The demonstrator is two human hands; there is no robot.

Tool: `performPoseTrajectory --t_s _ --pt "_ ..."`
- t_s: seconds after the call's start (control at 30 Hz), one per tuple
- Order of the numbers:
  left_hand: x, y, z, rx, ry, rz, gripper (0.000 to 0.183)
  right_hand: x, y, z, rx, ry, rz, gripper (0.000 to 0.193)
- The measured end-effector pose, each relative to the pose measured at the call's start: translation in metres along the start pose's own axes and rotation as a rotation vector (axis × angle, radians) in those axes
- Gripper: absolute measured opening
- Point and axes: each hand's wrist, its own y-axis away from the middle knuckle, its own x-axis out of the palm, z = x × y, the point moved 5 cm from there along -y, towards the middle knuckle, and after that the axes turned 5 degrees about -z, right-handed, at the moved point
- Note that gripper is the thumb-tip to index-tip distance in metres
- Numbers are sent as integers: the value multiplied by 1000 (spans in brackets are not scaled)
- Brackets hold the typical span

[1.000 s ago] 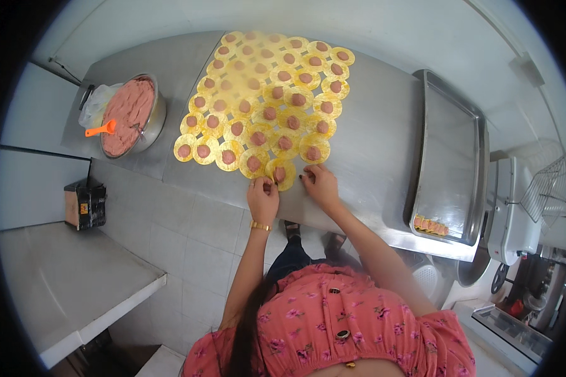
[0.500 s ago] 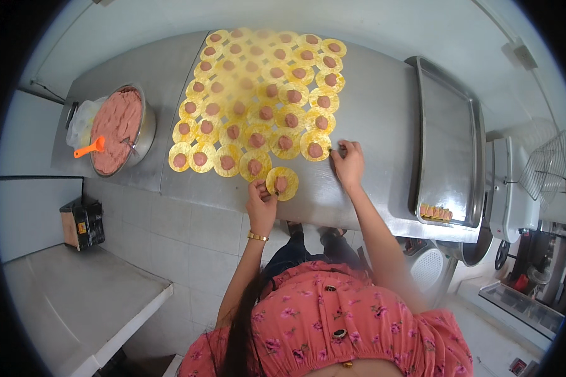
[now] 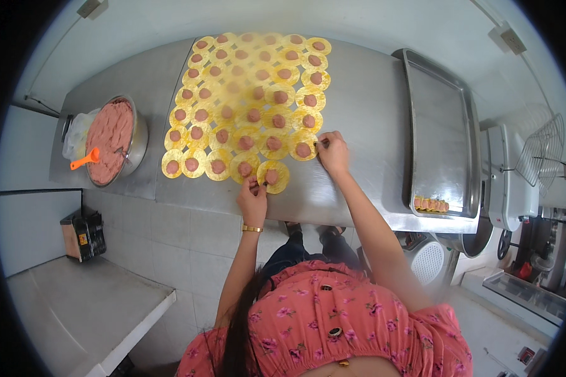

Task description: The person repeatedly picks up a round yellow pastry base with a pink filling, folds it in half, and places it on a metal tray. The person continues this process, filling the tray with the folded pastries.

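Note:
Rows of round yellow dumpling wrappers, each with a dab of pink meat filling, lie on the steel table (image 3: 364, 81). My left hand (image 3: 252, 200) is at the front edge, fingertips pinched on the left rim of the nearest filled wrapper (image 3: 281, 183), which sits just out of the rows. My right hand (image 3: 334, 154) has thumb and bent fingers together at the right rim of another filled wrapper (image 3: 303, 158), at the near right corner. Both wrappers lie flat. A blurred patch veils the middle of the far rows.
A steel bowl (image 3: 141, 138) of pink filling with an orange-handled utensil (image 3: 85, 159) stands at left, beside a clear plastic bag (image 3: 76, 139). At right, a deep metal tray (image 3: 441, 119) holds several formed dumplings (image 3: 431, 205) in its near corner. Wall and shelf flank the table.
My right hand has moved left and slightly away from me, from beside the corner wrapper to its rim. My left hand stays at the nearest wrapper. The whole view has shifted slightly.

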Motion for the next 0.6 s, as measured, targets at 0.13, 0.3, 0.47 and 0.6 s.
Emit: performPoseTrajectory --t_s 0.13,0.3,0.47,0.6 --pt "-16 19 -37 222 -464 -26 16 0 -1 -7 -52 -17 27 6" --pt "39 50 -57 367 -222 336 18 -47 30 -65 328 -245 237 7" --pt "110 50 -62 490 -290 345 18 -91 69 -119 756 -545 235 10" --pt "143 59 -68 518 -396 434 19 -105 86 -125 479 -227 49 11"
